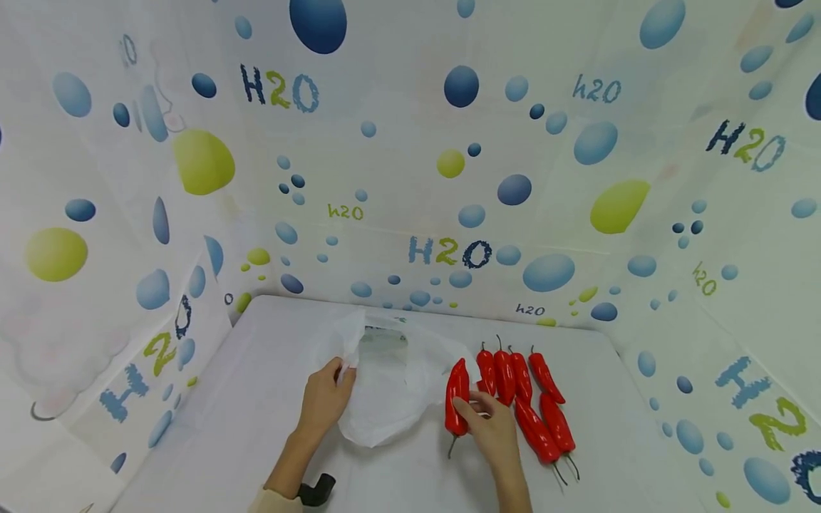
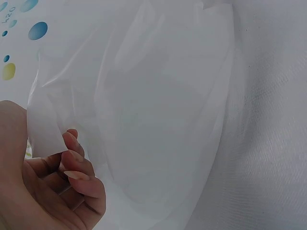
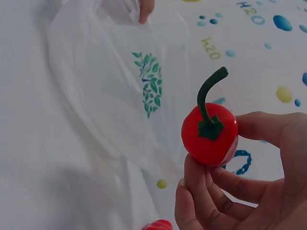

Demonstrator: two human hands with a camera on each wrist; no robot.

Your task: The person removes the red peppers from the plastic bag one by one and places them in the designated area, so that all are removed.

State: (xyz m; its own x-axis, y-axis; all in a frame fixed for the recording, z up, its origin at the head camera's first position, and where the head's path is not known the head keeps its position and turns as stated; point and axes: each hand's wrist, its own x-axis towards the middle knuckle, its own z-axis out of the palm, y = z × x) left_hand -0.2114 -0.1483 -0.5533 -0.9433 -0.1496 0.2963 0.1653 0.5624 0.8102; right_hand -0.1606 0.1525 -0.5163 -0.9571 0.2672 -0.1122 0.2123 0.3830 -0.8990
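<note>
A thin white plastic bag [image 1: 385, 406] stands on the table with its mouth spread, a green leaf print showing on it in the right wrist view. My left hand [image 1: 327, 399] pinches the left side of the bag's rim; in the left wrist view its curled fingers [image 2: 79, 177] are at the film. With my right hand [image 1: 490, 424] I hold a red chili pepper [image 1: 457, 399] between thumb and fingers, stem toward me, at the bag's right edge. Beyond that hand lie several more red peppers [image 1: 537, 431] in two rough rows on the table.
A small black object [image 1: 317, 491] lies near my left forearm at the table's front. White curtains [image 1: 410, 178] printed with blue and green drops and "H2O" rise behind and beside the white table [image 1: 616, 427].
</note>
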